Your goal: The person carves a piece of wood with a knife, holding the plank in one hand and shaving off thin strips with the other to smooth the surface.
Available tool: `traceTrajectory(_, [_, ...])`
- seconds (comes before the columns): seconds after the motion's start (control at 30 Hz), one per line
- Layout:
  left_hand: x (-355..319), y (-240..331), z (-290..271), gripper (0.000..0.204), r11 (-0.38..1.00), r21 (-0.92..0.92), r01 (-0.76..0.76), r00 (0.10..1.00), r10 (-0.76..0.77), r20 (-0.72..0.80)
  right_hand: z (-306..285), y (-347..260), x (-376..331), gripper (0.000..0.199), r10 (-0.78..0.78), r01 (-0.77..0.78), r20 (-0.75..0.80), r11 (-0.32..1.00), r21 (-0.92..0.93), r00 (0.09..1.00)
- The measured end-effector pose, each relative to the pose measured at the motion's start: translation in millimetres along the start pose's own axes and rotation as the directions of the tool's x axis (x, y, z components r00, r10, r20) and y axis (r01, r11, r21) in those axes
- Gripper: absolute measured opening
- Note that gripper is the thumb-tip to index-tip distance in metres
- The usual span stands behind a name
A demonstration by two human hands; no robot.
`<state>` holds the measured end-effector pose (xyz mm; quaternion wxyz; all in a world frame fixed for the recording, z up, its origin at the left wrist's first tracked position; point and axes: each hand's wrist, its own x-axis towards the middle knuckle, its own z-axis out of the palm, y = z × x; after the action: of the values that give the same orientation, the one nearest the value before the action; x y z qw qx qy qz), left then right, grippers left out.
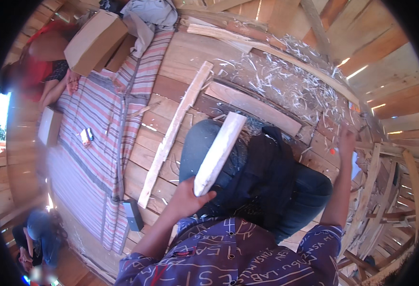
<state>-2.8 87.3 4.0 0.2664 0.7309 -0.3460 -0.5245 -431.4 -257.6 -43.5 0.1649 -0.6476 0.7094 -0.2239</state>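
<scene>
My left hand (189, 194) grips the near end of a pale, shaved wooden stick (219, 152) that points away over my left knee. My right hand (346, 141) reaches out to the right, above the wood pieces at the floor's edge; its fingers are blurred and I cannot tell whether it holds anything. I sit on a plank floor (181, 62) in dark jeans with a black cloth (266, 171) on my lap.
A long thin wooden slat (173, 131) lies on the floor to my left. Wood shavings (285, 81) are scattered ahead. A striped mat (95, 143) bears cardboard boxes (95, 40). Other people sit at the left edge. Scrap wood (386, 200) piles on the right.
</scene>
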Motion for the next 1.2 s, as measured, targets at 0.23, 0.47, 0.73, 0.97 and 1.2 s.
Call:
traceTrajectory(0.23, [10.0,24.7,-26.9,0.028,0.978,-0.019,0.208,0.963,-0.201,0.178,72.0,-147.4,-152.6,0.056,-0.299,0.214,0.322,0.937,0.275,0.898])
traceTrajectory(0.47, [14.4,17.3,-29.1,0.021,0.966,-0.109,0.237,0.953,-0.208,0.222,93.6,-212.8,-174.7,0.053,-0.658,0.584,0.413,0.751,0.308,0.629])
traceTrajectory(0.73, [15.4,21.3,-21.4,0.012,0.973,-0.149,0.176,0.962,-0.138,0.235,111.9,-219.3,-136.7,0.061,-0.780,0.766,0.310,0.612,0.199,0.543])
traceTrajectory(0.97, [15.6,19.8,-19.5,0.014,0.974,-0.166,0.156,0.969,-0.118,0.216,105.0,-219.0,-119.1,0.068,-0.781,0.795,0.271,0.601,0.084,0.562])
traceTrajectory(1.2, [20.4,18.3,-20.1,0.014,0.971,-0.206,0.123,0.976,-0.082,0.200,95.6,-212.5,-102.4,0.061,-0.759,0.773,0.209,0.634,0.021,0.617])
